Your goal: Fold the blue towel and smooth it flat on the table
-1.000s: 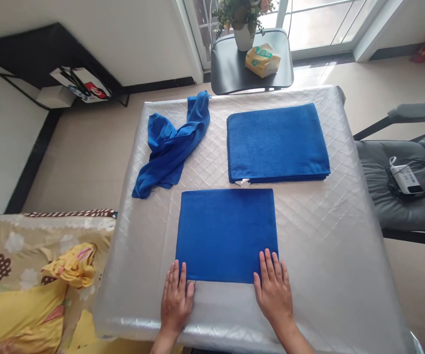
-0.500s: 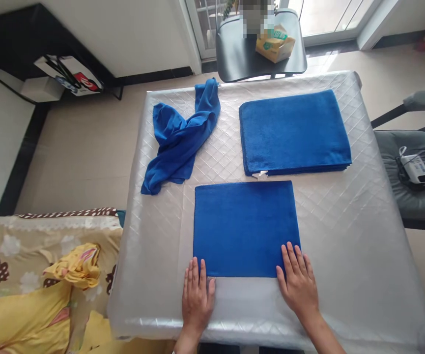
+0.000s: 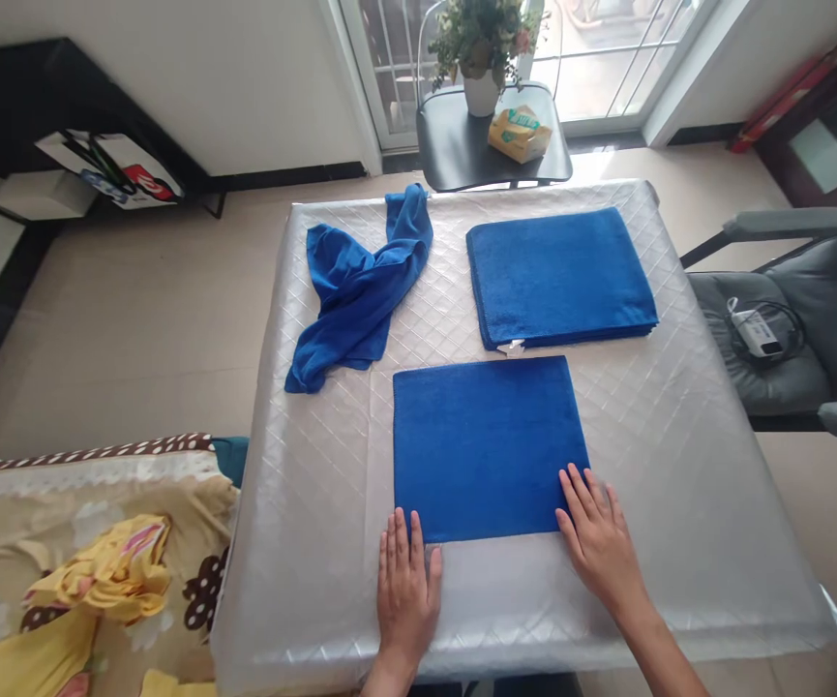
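Note:
A blue towel (image 3: 487, 445) lies flat as a rectangle near the front of the table. My left hand (image 3: 408, 586) rests flat at its near left corner, fingertips on the cloth. At the near right corner lies my right hand (image 3: 599, 537), fingers stretched out over the edge. Neither hand grasps anything. Behind the flat towel sits a neat stack of folded blue towels (image 3: 559, 276), with a small white tag at its near left. A crumpled blue towel (image 3: 360, 286) lies loose at the far left of the table.
A silvery quilted cover (image 3: 323, 503) spans the table. Beyond its far edge stands a dark chair (image 3: 447, 145) bearing a potted plant (image 3: 482, 92) and a yellow tissue pack (image 3: 520, 134). To the right is a grey armchair (image 3: 788, 378); at left, a bed (image 3: 193, 523) with yellow cloth (image 3: 113, 571).
The camera view has shifted, showing more of the plant and the armchair. Both hands stay at the towel's near corners, and the towels lie as before.

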{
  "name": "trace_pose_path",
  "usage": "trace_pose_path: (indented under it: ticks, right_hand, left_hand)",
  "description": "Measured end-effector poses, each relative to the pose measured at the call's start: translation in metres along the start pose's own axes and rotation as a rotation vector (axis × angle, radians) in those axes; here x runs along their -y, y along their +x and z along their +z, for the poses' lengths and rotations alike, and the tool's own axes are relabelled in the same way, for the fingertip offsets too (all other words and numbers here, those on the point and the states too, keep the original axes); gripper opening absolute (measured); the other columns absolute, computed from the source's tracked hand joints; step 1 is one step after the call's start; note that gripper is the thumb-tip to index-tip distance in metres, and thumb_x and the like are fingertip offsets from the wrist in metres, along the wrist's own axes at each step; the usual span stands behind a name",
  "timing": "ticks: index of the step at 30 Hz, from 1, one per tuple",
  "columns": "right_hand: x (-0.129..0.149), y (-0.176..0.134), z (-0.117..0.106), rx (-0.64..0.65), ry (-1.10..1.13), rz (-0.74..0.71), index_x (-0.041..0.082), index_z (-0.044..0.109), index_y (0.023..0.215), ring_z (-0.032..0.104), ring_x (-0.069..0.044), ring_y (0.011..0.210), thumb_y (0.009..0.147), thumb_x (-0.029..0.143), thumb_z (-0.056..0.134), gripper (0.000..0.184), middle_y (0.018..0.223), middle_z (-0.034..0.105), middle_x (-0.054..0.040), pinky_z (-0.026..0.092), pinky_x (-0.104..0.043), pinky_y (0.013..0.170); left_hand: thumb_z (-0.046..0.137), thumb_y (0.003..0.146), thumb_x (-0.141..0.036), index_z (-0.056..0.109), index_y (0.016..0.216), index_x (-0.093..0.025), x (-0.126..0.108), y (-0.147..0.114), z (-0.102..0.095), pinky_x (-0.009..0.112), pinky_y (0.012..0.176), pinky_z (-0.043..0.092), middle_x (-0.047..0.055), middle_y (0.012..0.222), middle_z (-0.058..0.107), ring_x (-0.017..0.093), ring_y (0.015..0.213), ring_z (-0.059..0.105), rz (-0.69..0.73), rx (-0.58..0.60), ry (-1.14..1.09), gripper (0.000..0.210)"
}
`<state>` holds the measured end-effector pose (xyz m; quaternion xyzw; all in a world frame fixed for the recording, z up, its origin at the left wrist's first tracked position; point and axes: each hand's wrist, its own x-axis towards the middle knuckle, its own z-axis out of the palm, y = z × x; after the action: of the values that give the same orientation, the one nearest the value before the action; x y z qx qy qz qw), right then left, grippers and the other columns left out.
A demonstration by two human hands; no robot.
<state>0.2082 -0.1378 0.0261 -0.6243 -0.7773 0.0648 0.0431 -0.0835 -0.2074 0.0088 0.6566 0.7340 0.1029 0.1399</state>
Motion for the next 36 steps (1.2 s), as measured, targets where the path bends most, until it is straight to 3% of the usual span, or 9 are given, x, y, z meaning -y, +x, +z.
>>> trace_pose_path:
  ticks: [5, 9, 12, 17, 20, 22, 27, 32, 36]
  right_hand:
    - [0.007, 0.012, -0.014, -0.017, 0.024, 0.013, 0.021, 0.005, 0.159, 0.023, -0.026, 0.149, 0.103, 0.031, 0.033, 0.063, 0.161, 0.030, -0.0074, 0.022, -0.050, 0.121]
    - [0.001, 0.029, -0.006, -0.030, 0.018, -0.001, 0.020, 0.001, 0.159, 0.023, -0.026, 0.149, 0.103, 0.031, 0.033, 0.065, 0.161, 0.028, -0.0088, 0.023, -0.049, 0.121]
    - [-0.007, 0.037, 0.005, -0.034, 0.001, -0.012, 0.018, -0.001, 0.158, 0.024, -0.026, 0.149, 0.103, 0.031, 0.035, 0.067, 0.161, 0.028, -0.0099, 0.024, -0.048, 0.121]
    - [-0.017, 0.035, 0.017, -0.019, -0.006, -0.030, 0.016, -0.002, 0.158, 0.021, -0.026, 0.150, 0.101, 0.027, 0.036, 0.069, 0.162, 0.023, -0.0112, 0.024, -0.048, 0.120]
    - [-0.020, 0.031, 0.018, 0.003, 0.003, -0.064, 0.018, -0.001, 0.158, 0.018, -0.027, 0.151, 0.099, 0.024, 0.035, 0.070, 0.163, 0.019, -0.0094, 0.023, -0.049, 0.120]
    - [-0.021, 0.030, 0.018, 0.015, 0.018, -0.068, 0.019, -0.002, 0.158, 0.018, -0.026, 0.151, 0.098, 0.022, 0.035, 0.071, 0.164, 0.018, -0.0079, 0.023, -0.049, 0.121]
    - [-0.018, 0.033, 0.018, -0.020, 0.057, -0.032, 0.018, 0.000, 0.159, 0.022, -0.027, 0.150, 0.099, 0.024, 0.035, 0.069, 0.162, 0.024, -0.0096, 0.022, -0.049, 0.121]
    - [-0.014, 0.036, 0.015, -0.019, 0.061, 0.005, 0.016, 0.003, 0.159, 0.024, -0.026, 0.149, 0.101, 0.028, 0.036, 0.067, 0.161, 0.027, -0.0105, 0.022, -0.048, 0.121]
    - [-0.013, 0.036, 0.014, -0.024, 0.051, 0.014, 0.018, 0.004, 0.159, 0.023, -0.026, 0.149, 0.102, 0.029, 0.036, 0.066, 0.161, 0.026, -0.0094, 0.022, -0.048, 0.121]
  left_hand:
    - [0.039, 0.101, -0.034, 0.006, 0.158, -0.028, 0.002, -0.002, -0.018, 0.057, 0.120, 0.026, 0.007, 0.166, 0.014, 0.027, 0.151, 0.019, -0.036, 0.109, -0.041, 0.066]
    - [0.040, 0.100, -0.029, 0.008, 0.158, -0.023, -0.016, 0.000, -0.027, 0.054, 0.120, 0.029, 0.010, 0.165, 0.017, 0.027, 0.151, 0.019, 0.026, 0.096, 0.017, 0.066]
    - [0.042, 0.099, -0.026, 0.013, 0.158, -0.018, -0.055, 0.011, -0.021, 0.049, 0.119, 0.031, 0.012, 0.164, 0.022, 0.026, 0.150, 0.020, 0.171, 0.082, 0.038, 0.066]
    - [0.042, 0.100, -0.037, 0.018, 0.157, -0.014, -0.149, 0.052, 0.007, 0.043, 0.120, 0.031, 0.010, 0.162, 0.026, 0.024, 0.150, 0.022, 0.390, 0.104, -0.029, 0.066]
    - [0.040, 0.100, -0.045, 0.017, 0.157, -0.012, -0.190, 0.077, 0.025, 0.042, 0.123, 0.027, 0.008, 0.163, 0.024, 0.023, 0.151, 0.020, 0.418, 0.108, -0.069, 0.070]
    - [0.039, 0.100, -0.048, 0.016, 0.157, -0.012, -0.201, 0.088, 0.035, 0.042, 0.123, 0.026, 0.008, 0.163, 0.023, 0.023, 0.151, 0.019, 0.391, 0.106, -0.073, 0.071]
    - [0.039, 0.099, -0.050, 0.012, 0.157, -0.014, -0.178, 0.086, 0.045, 0.044, 0.123, 0.025, 0.009, 0.162, 0.025, 0.024, 0.150, 0.023, 0.333, 0.109, -0.021, 0.073]
    - [0.040, 0.100, -0.049, 0.008, 0.158, -0.016, -0.121, 0.078, 0.032, 0.046, 0.123, 0.022, 0.010, 0.162, 0.026, 0.024, 0.150, 0.023, 0.254, 0.093, 0.094, 0.073]
    - [0.036, 0.101, -0.046, 0.003, 0.158, -0.019, -0.067, 0.074, 0.015, 0.051, 0.123, 0.019, 0.011, 0.163, 0.022, 0.025, 0.151, 0.020, 0.101, 0.036, 0.141, 0.071]
